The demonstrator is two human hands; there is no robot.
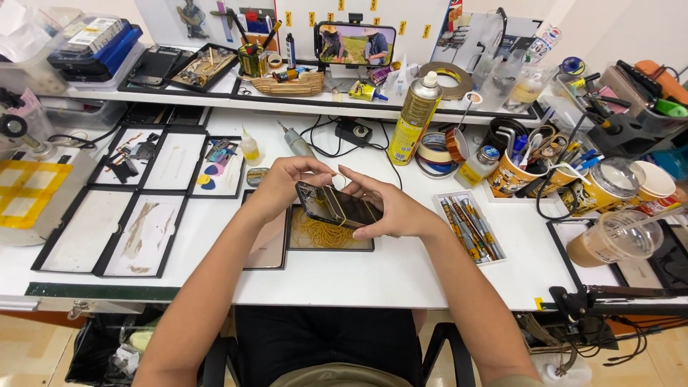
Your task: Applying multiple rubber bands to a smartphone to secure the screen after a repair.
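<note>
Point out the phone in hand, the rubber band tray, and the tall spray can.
phone [337, 206], head view, on its dark back panel.
rubber band tray [322, 235], head view, on its floor among bands.
spray can [413, 118], head view, on its yellow body.

Yellow spray can [418, 115] upright on the white bench [401, 276]; iced drink cup [615, 238] at right; screwdriver tray [469, 227]

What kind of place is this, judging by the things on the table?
Most likely a phone repair workbench. Both hands, left hand and right hand, hold a dark phone over a tray of rubber bands. Nearby lie a tray of screwdrivers and flat black parts trays.
</note>
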